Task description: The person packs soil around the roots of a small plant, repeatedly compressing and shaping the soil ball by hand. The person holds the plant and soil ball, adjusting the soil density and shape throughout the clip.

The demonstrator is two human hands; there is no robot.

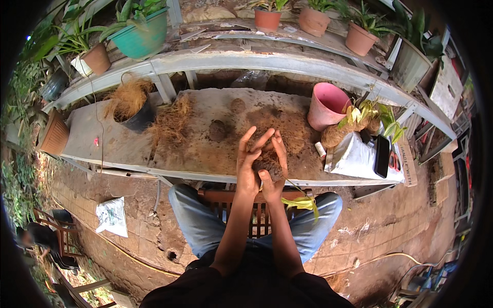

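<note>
Between my left hand (pixel 247 165) and my right hand (pixel 275 169) is a dark, fibrous root ball (pixel 267 165), cupped by both palms above the bench's near edge. A thin stem with yellow-green leaves (pixel 302 203) hangs from it to the right, over my knee. Beyond my hands, loose brown soil (pixel 265 119) lies on the worn bench (pixel 185 150). A rounded soil clump (pixel 218 130) sits left of my fingers, and a smaller one (pixel 237 105) is farther back. Coconut fibre (pixel 173 119) is heaped to the left.
A black pot (pixel 140 117) with fibre stands at left. At right are a pink pot (pixel 328 106), fibre-wrapped plants (pixel 339 133), a thread spool (pixel 320 149), a phone (pixel 381 156) and scissors (pixel 394 161). A metal-edged shelf (pixel 246 61) spans the back. Another person (pixel 42 236) is far left.
</note>
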